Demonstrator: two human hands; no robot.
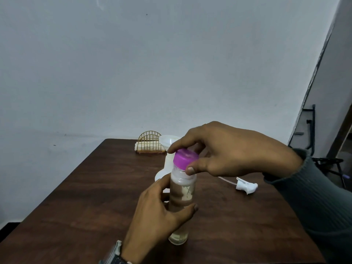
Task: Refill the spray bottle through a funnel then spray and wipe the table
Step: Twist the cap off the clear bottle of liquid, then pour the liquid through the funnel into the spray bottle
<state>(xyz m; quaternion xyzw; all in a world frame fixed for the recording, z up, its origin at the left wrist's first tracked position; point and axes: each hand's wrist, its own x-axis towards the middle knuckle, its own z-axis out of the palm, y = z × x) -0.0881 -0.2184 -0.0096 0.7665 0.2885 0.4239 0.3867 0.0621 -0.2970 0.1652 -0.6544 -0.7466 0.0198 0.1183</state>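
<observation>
Head view: dark wooden table (95,197) set against a pale wall.
Napkin holder (150,142): gold wire, napkins inside, at the table's far edge.
Left hand (158,214): fingers and thumb wrapped round the clear bottle's body, toward the near edge.
Spray bottle (167,166): translucent, uncapped, just behind the clear bottle and partly hidden by it.
Funnel (166,141): white, seated in the spray bottle's neck.
Clear bottle (182,199): upright, pale liquid at its base.
Purple cap (185,158): sat on the clear bottle's neck.
Right hand (234,151): thumb and fingertips pinched the purple cap from above.
Trigger head (246,185): white, lay on its side with its dip tube, toward the table's right edge.
</observation>
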